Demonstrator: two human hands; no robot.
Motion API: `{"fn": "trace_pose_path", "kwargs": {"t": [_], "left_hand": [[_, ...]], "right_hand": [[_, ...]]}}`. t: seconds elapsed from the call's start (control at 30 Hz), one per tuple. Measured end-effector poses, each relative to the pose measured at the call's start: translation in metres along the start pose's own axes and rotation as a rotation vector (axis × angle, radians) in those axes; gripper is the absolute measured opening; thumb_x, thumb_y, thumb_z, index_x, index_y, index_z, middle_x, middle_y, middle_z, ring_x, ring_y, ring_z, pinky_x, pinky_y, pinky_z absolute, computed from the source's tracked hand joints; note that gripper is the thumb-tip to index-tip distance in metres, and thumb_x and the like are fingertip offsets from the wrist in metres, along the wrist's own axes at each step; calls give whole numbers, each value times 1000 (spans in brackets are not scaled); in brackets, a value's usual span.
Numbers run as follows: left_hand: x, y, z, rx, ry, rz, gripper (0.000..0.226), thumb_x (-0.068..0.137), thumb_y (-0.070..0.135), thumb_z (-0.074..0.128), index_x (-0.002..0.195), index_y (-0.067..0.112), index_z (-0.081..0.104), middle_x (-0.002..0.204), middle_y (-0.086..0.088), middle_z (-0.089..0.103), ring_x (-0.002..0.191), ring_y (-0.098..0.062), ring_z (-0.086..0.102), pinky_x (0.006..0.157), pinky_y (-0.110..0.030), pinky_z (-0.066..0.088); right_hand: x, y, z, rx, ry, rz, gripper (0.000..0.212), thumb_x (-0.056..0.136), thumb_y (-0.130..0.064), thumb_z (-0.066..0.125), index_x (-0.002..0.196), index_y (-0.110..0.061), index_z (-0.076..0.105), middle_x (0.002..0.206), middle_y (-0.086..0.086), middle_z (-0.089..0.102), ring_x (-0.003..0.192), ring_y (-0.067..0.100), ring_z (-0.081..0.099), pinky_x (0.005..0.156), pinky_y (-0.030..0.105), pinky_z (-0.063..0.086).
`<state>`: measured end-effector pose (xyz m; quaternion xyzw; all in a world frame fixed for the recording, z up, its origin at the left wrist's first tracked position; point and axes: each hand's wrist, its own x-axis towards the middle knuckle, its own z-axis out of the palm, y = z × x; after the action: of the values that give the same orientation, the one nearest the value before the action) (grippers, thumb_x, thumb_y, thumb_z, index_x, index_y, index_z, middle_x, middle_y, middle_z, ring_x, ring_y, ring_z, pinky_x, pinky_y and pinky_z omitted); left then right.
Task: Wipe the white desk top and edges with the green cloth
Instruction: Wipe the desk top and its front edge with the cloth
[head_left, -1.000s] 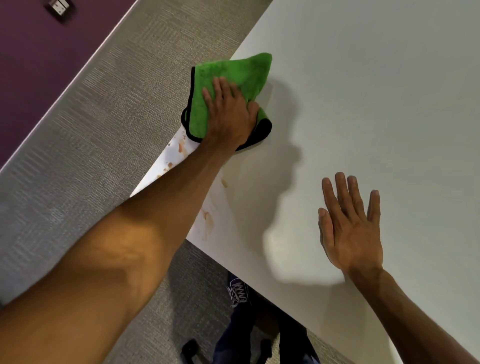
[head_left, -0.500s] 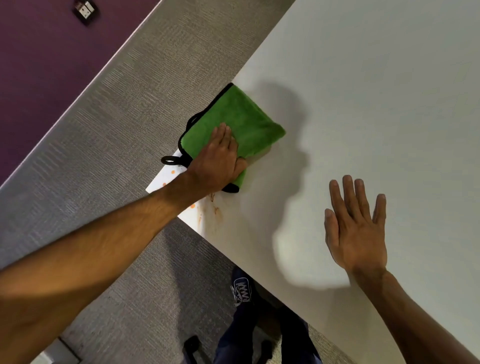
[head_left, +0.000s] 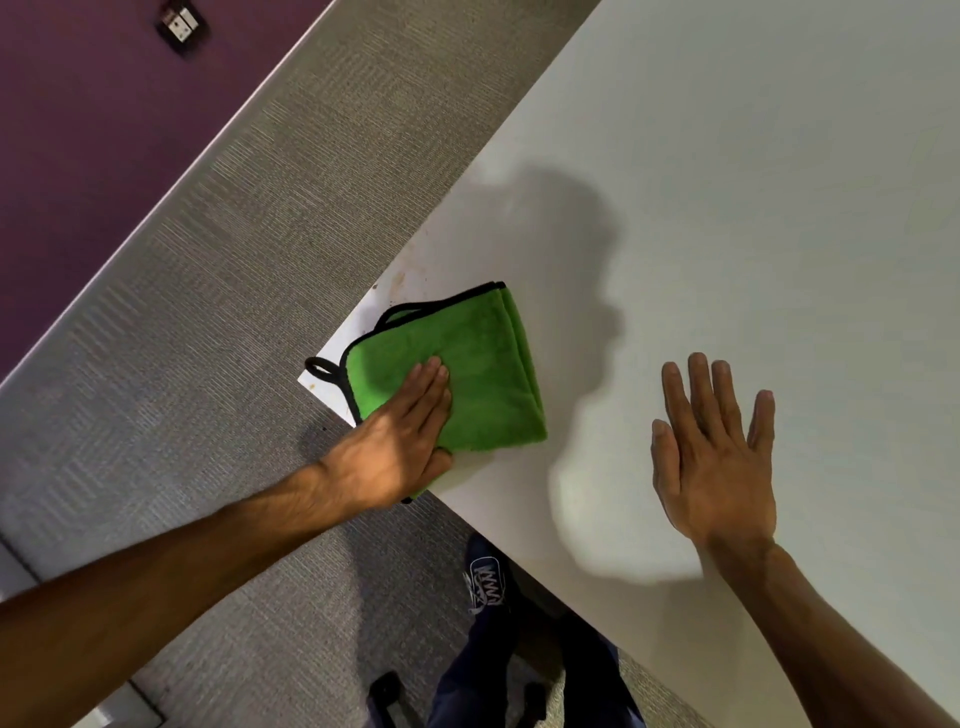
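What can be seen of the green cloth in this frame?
The green cloth is a plush, microfibre-looking towel with black piping and a small black hanging loop. Folded into layers, stacked edges showing along its right side, it lies flat on the near left corner of the white desk, loop by the corner's tip. The left hand presses on its near part with straight fingers. Faint brownish marks show on the desk just beyond it.

Bare left grip (head_left: 395, 447) and right grip (head_left: 714, 457), bare forearms (head_left: 156, 582), navy trousers (head_left: 467, 675), dark blue sneaker (head_left: 485, 574) with white laces and zigzag print.
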<state>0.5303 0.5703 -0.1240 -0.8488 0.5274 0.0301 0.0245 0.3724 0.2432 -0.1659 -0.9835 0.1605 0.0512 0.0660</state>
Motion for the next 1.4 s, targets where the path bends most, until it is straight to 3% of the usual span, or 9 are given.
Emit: {"fn": "trace_pose_path", "kwargs": {"t": [0.13, 0.2, 0.3, 0.43, 0.63, 0.73, 1.03, 1.2, 1.4], "left_hand": [[-1, 7, 6, -178, 71, -80, 65, 94, 31, 51, 134, -19, 49, 145, -39, 43, 141, -52, 36, 112, -62, 38], [4, 14, 10, -260, 26, -163, 74, 94, 39, 49, 152, -3, 33, 159, -32, 24, 152, -44, 17, 121, -59, 25], [15, 16, 21, -132, -73, -220, 78, 97, 65, 33, 161, 27, 9, 166, -25, -2, 155, -37, -5, 123, -61, 10], [39, 13, 28, -24, -61, -275, 75, 96, 75, 17, 160, 38, 6, 167, -21, -2, 155, -39, -2, 118, -69, 11], [72, 3, 31, -52, 2, -471, 69, 100, 66, 25, 160, 37, 10, 169, -13, 4, 155, -36, 4, 118, -68, 8], [96, -14, 25, -82, -29, -568, 69, 101, 63, 18, 160, 31, 9, 169, -11, 3, 156, -34, 3, 119, -68, 7], [119, -35, 18, -149, -39, -644, 68, 106, 54, 17, 159, 12, 19, 168, -7, 13, 156, -28, 7, 121, -65, 2], [74, -10, 13, -300, 32, -470, 64, 107, 45, 32, 153, 0, 33, 163, -17, 28, 154, -28, 19, 125, -56, 6], [8, 30, 16, -237, 36, -315, 67, 102, 45, 33, 147, -5, 41, 156, -21, 37, 149, -35, 30, 121, -62, 20]], "right_hand": [[0, -1, -2, 0, -3, 5, 62, 107, -48, 8, 165, -25, 4, 174, -1, -2, 162, 22, 1, 126, 63, 13], [0, -1, -2, 5, -4, 6, 62, 107, -48, 6, 165, -26, 4, 174, -1, -2, 162, 23, 2, 127, 63, 13], [0, -2, -1, 4, 11, 4, 62, 107, -49, 6, 165, -25, 5, 174, -1, -1, 161, 23, 3, 127, 63, 13], [0, -1, 0, -5, 15, -2, 62, 107, -48, 5, 165, -25, 5, 174, 0, -1, 161, 23, 2, 127, 62, 12], [-1, 0, 4, 10, 42, -8, 61, 107, -46, 7, 165, -25, 5, 174, -1, -1, 162, 22, 2, 127, 62, 10], [-1, 0, 4, 7, 52, -24, 61, 108, -45, 9, 165, -24, 5, 174, -1, -2, 162, 22, 1, 127, 62, 9], [-5, 0, 7, 51, 101, -55, 61, 107, -46, 8, 165, -26, 4, 174, -3, -3, 162, 20, 0, 129, 59, 4], [-6, 4, 13, 37, 116, -55, 60, 108, -42, 12, 165, -26, 2, 174, -3, -3, 161, 20, -1, 128, 60, 4], [-5, 2, 9, 52, 100, -48, 60, 108, -43, 11, 165, -27, 0, 174, -4, -4, 161, 19, -2, 128, 61, 5]]}}
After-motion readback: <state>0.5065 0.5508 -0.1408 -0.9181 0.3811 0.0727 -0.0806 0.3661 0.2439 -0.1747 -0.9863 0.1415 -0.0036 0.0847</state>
